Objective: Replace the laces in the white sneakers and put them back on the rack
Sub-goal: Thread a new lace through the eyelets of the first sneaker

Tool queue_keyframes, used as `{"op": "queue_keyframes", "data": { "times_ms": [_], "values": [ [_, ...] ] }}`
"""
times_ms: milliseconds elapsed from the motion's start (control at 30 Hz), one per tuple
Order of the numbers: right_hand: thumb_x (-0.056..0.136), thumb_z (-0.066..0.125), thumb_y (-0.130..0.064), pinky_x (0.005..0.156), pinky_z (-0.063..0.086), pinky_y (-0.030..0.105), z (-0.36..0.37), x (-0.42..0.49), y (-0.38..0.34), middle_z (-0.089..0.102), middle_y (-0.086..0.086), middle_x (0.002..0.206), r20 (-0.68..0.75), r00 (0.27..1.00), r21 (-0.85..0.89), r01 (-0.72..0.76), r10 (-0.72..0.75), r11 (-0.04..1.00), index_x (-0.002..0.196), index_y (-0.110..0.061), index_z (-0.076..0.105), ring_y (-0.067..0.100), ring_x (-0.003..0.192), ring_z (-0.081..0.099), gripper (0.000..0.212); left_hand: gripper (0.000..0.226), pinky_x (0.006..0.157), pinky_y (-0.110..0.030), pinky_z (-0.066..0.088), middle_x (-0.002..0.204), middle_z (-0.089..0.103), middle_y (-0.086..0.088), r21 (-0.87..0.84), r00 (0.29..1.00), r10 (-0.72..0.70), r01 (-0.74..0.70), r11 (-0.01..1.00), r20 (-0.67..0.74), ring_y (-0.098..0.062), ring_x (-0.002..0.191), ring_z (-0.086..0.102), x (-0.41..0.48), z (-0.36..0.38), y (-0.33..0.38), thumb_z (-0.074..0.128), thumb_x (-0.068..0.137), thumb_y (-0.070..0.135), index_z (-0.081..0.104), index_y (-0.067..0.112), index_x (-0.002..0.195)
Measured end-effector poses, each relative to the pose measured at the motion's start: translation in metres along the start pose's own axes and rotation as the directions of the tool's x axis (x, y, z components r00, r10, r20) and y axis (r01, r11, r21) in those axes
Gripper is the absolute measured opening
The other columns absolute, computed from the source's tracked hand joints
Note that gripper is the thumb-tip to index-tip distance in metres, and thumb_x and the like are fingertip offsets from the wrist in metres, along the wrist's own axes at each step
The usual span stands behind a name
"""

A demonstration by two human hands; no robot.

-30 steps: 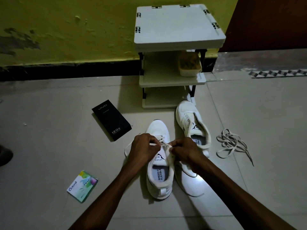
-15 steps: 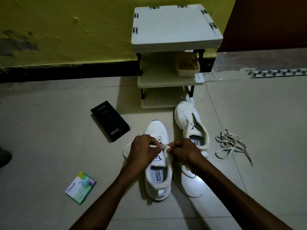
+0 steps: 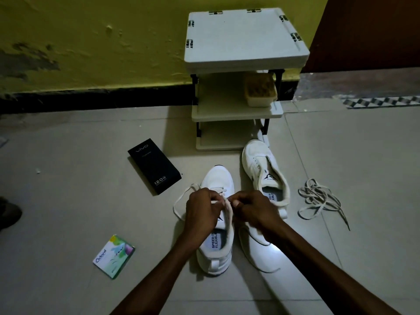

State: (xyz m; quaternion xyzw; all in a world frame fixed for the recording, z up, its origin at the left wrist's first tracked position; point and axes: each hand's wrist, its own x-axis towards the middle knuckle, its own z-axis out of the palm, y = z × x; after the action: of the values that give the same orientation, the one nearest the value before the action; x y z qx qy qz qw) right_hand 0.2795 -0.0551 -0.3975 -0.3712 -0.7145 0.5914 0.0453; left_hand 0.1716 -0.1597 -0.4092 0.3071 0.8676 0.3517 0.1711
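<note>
near sneaker (image 3: 218,178) mid-lacing; grip unchanged over the last second.
left hand (image 3: 202,212) and right hand (image 3: 254,212) pinch the lace (image 3: 229,214) above its tongue; other sneaker (image 3: 256,160) right of them, rack (image 3: 245,39) beyond.

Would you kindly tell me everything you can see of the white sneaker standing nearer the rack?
The unlaced sneaker is white, with a fabric-looking upper, empty eyelets, a tongue bearing a dark logo and a printed insole. It stands upright on the tiled floor, toe close to the lowest shelf of the rack, just right of the other sneaker. The right hand, pinching a lace, hides part of its heel; whether they touch is unclear.
</note>
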Motion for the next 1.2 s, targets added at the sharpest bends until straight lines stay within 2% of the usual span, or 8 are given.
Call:
{"op": "queue_keyframes", "data": {
  "times_ms": [133, 400, 600, 800, 933, 1033, 1100, 1200],
  "values": [
    [0.082, 0.075, -0.005, 0.061, 0.06, 0.036, 0.007, 0.004, -0.001, 0.072, 0.013, 0.069, -0.079, 0.996, 0.063, 0.036, -0.031, 0.997, 0.078, -0.004, 0.074, 0.023, 0.061, 0.07, 0.004, 0.013, 0.075, -0.028, 0.05, 0.082, 0.075, 0.003, -0.059, 0.987, -0.095, 0.103, 0.993, 0.13, -0.014, 0.084, 0.066, 0.002, -0.004, -0.007, 0.067, 0.089, 0.026, 0.079, 0.024, 0.083],
    [0.078, 0.076, -0.01, 0.057, 0.052, 0.026, -0.005, 0.011, -0.016, 0.069, -0.003, 0.061, -0.128, 0.983, -0.197, 0.107, -0.134, 0.975, 0.067, -0.016, 0.072, 0.008, 0.056, 0.064, 0.014, 0.012, 0.078, -0.019, 0.046, 0.093, 0.076, 0.006, -0.03, 0.976, -0.073, 0.081, 0.996, 0.206, -0.008, 0.091, 0.066, 0.006, -0.012, -0.008, 0.07, 0.087, 0.016, 0.079, 0.022, 0.092],
    [0.088, 0.053, 0.008, 0.063, 0.055, 0.024, -0.054, -0.02, -0.109, 0.066, 0.009, 0.079, -0.003, 0.999, 0.384, 0.031, -0.032, 0.923, 0.076, -0.007, 0.065, 0.019, 0.077, 0.064, 0.024, 0.015, 0.076, -0.018, 0.042, 0.098, 0.075, 0.0, -0.004, 0.966, -0.075, 0.078, 0.997, 0.248, -0.014, 0.095, 0.067, 0.008, -0.013, -0.01, 0.069, 0.087, 0.016, 0.078, 0.022, 0.098],
    [0.087, 0.059, -0.01, 0.08, 0.059, 0.04, -0.088, -0.049, -0.173, 0.067, 0.014, 0.117, 0.017, 0.991, 0.895, 0.044, -0.131, 0.445, 0.107, -0.004, 0.062, 0.027, 0.109, 0.067, 0.021, 0.027, 0.088, -0.026, 0.04, 0.109, 0.072, 0.001, 0.179, 0.971, -0.049, 0.007, 0.984, 0.236, -0.02, 0.107, 0.059, 0.008, -0.015, 0.0, 0.064, 0.084, 0.014, 0.075, 0.027, 0.105],
    [0.101, 0.044, -0.022, 0.099, 0.049, 0.043, -0.068, -0.029, -0.137, 0.074, 0.002, 0.099, -0.024, 0.999, 0.732, 0.051, -0.049, 0.68, 0.106, -0.011, 0.057, 0.017, 0.102, 0.067, 0.018, 0.015, 0.079, -0.029, 0.018, 0.094, 0.066, 0.014, 0.249, 0.974, 0.199, -0.167, 0.954, -0.111, -0.013, 0.102, 0.045, 0.01, -0.03, 0.013, 0.059, 0.087, 0.018, 0.07, 0.027, 0.092],
    [0.101, 0.044, -0.019, 0.075, 0.057, 0.035, -0.046, -0.018, -0.102, 0.059, 0.004, 0.071, 0.085, 0.994, 0.67, -0.106, 0.066, 0.735, 0.101, -0.012, 0.053, 0.015, 0.062, 0.057, 0.012, 0.015, 0.082, -0.033, 0.031, 0.085, 0.061, 0.017, 0.076, 0.937, 0.257, -0.246, 0.966, -0.238, -0.011, 0.093, 0.047, 0.014, -0.036, 0.011, 0.066, 0.086, 0.013, 0.065, 0.028, 0.084],
    [0.099, 0.05, -0.024, 0.05, 0.046, 0.024, -0.031, -0.009, -0.074, 0.058, 0.002, 0.064, 0.039, 0.99, 0.185, -0.141, 0.136, 0.973, 0.091, -0.013, 0.057, 0.011, 0.048, 0.048, 0.015, 0.006, 0.08, -0.038, 0.043, 0.088, 0.057, 0.012, 0.04, 0.938, 0.239, -0.237, 0.971, -0.249, -0.014, 0.09, 0.05, 0.013, -0.034, 0.006, 0.068, 0.088, 0.02, 0.065, 0.025, 0.085],
    [0.093, 0.059, -0.031, 0.061, 0.051, 0.027, -0.011, 0.004, -0.033, 0.069, 0.006, 0.087, 0.032, 0.999, -0.542, 0.028, -0.013, 0.84, 0.1, -0.015, 0.06, 0.015, 0.074, 0.067, 0.017, 0.018, 0.073, -0.033, 0.047, 0.094, 0.052, 0.005, 0.023, 0.98, 0.073, -0.07, 0.997, -0.187, -0.015, 0.087, 0.054, 0.011, -0.03, -0.001, 0.063, 0.092, 0.04, 0.062, 0.023, 0.097]
  ]
}}
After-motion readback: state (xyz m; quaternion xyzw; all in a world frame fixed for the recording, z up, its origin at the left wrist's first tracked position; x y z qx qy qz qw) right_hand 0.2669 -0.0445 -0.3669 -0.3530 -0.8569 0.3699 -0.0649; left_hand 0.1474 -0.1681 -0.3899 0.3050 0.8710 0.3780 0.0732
